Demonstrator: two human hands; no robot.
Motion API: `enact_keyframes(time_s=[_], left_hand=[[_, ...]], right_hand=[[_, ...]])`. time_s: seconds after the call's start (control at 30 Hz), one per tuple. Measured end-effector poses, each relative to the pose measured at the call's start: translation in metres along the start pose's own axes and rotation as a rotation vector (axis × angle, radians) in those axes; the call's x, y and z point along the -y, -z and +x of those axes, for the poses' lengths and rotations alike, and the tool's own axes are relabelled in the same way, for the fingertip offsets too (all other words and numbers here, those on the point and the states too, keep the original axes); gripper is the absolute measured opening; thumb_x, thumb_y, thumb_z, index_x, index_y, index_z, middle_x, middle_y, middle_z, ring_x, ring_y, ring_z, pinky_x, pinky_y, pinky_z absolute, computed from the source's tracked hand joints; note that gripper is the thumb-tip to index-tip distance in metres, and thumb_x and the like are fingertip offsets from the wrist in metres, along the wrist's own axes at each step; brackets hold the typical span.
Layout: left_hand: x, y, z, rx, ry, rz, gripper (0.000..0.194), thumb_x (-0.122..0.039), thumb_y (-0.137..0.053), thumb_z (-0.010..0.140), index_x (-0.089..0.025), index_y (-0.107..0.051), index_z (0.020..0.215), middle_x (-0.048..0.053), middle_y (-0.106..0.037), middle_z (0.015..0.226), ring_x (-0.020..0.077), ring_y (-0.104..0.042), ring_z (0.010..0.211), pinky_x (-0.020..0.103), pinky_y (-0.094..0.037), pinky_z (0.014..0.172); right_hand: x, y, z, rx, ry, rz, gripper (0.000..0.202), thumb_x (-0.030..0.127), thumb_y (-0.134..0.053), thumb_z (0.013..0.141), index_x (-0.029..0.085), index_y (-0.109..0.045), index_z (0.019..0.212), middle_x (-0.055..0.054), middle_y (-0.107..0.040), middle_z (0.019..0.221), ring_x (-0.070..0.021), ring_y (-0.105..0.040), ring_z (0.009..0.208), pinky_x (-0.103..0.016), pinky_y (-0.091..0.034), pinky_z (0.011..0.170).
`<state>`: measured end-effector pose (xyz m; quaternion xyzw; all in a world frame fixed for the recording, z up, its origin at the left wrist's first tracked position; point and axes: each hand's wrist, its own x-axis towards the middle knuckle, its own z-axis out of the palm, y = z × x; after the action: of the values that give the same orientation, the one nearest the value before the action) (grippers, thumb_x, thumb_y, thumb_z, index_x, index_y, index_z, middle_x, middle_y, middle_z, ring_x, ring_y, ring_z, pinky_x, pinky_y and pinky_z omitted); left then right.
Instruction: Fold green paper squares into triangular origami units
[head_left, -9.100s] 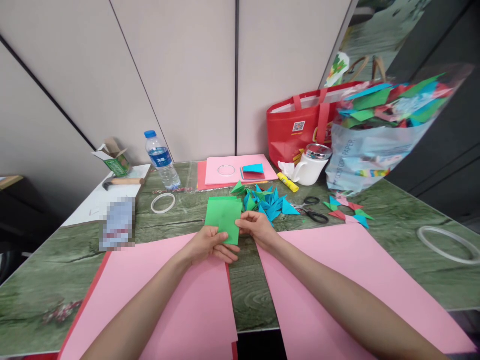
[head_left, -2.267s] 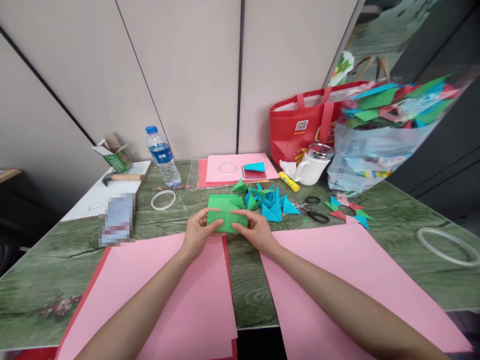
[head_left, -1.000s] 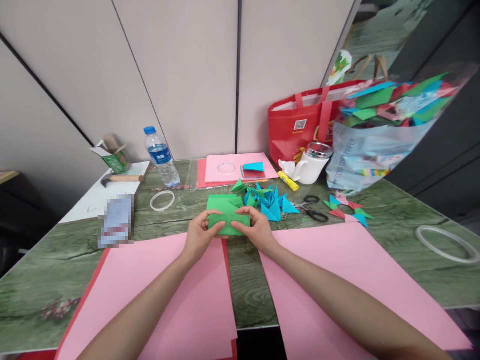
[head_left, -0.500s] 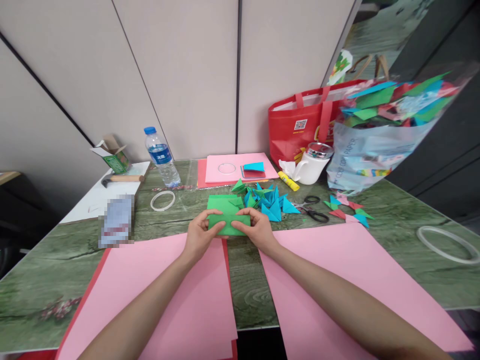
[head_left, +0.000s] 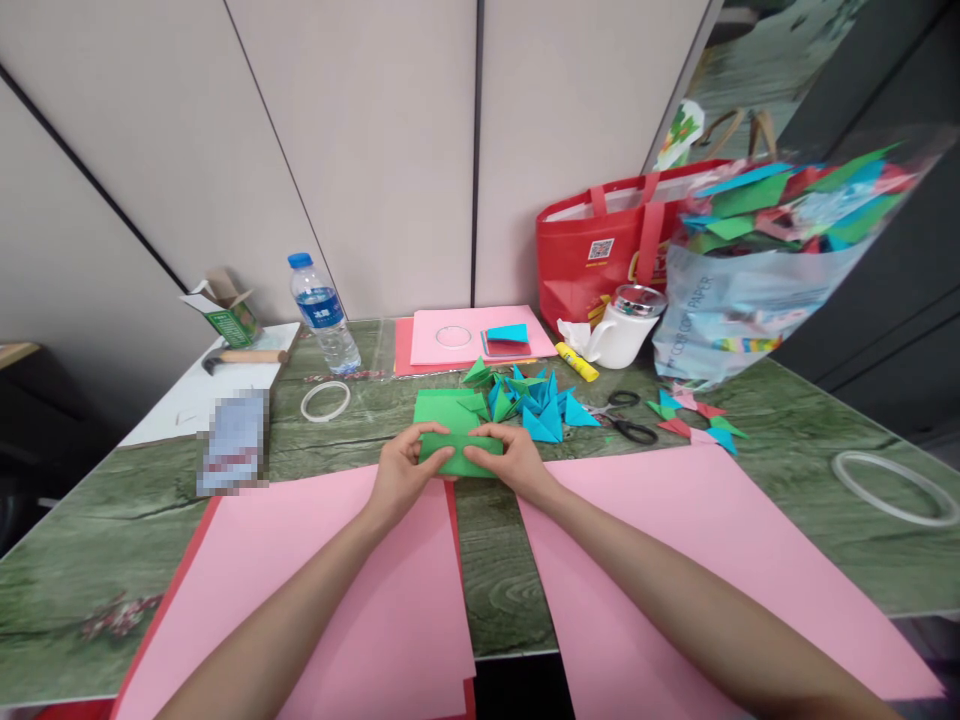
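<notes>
Green rectangular piece of paper (head_left: pixel 460 463): centred between both hands.
From my remote station, I read its long axis as left to right; the bare left hand (head_left: pixel 403 468) pinched its left part, the bare right hand (head_left: pixel 519 463) its right, neither nearer, with the flat green paper sheets (head_left: pixel 441 406) just beyond.

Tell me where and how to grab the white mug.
Probably best by the handle, from the front left: it juts that way from the upright white mug, while the red bag stands behind and the plastic bag close on the right.
</notes>
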<state>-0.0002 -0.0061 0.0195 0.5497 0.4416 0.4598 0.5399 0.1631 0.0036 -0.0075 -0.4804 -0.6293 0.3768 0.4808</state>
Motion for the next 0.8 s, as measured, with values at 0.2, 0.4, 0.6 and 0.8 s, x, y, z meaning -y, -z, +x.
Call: enact_keyframes(time_s=[0.2,0.4,0.6,0.8], left_hand=[[0.0013,-0.0002,-0.0005,0.017,-0.003,0.007,0.032,-0.026,-0.066,0.063,-0.016,-0.055,0.091,-0.005,-0.052,0.055,0.011,-0.054,0.052,0.032,-0.056,0.054],[-0.0002,-0.0011,-0.0016,0.015,0.007,0.018,0.032,-0.028,-0.066,0.063,-0.017,-0.056,0.091,-0.006,-0.051,0.053,0.0109,-0.053,0.05,0.031,-0.056,0.054],[-0.0009,-0.0008,-0.0017,0.007,0.012,0.016,0.032,-0.028,-0.067,0.062,-0.018,-0.056,0.09,-0.006,-0.05,0.052,0.0112,-0.053,0.05,0.031,-0.056,0.054],[-0.0001,-0.0009,-0.0014,0.017,0.006,0.03,0.032,-0.029,-0.066,0.063,-0.017,-0.055,0.091,-0.006,-0.049,0.052,0.01,-0.051,0.049,0.03,-0.056,0.053]], right_hand=[[0.0015,-0.0005,0.0002,-0.004,-0.003,0.024,0.022,0.036,-0.062,0.066,0.016,-0.067,0.071,-0.003,-0.067,0.072,-0.0186,-0.06,0.07,-0.028,-0.045,0.065],[0.0011,-0.0009,0.0001,-0.015,-0.002,0.034,0.019,0.036,-0.062,0.066,0.017,-0.067,0.069,-0.002,-0.068,0.07,-0.0188,-0.06,0.068,-0.029,-0.046,0.063],[0.0014,-0.0013,-0.0003,-0.011,0.006,0.03,0.019,0.035,-0.061,0.067,0.017,-0.067,0.07,-0.002,-0.068,0.071,-0.0189,-0.06,0.069,-0.029,-0.046,0.064],[0.0023,0.0001,0.0003,0.017,0.02,0.031,0.019,0.034,-0.06,0.069,0.017,-0.067,0.068,-0.002,-0.067,0.07,-0.0181,-0.06,0.068,-0.028,-0.045,0.063]])
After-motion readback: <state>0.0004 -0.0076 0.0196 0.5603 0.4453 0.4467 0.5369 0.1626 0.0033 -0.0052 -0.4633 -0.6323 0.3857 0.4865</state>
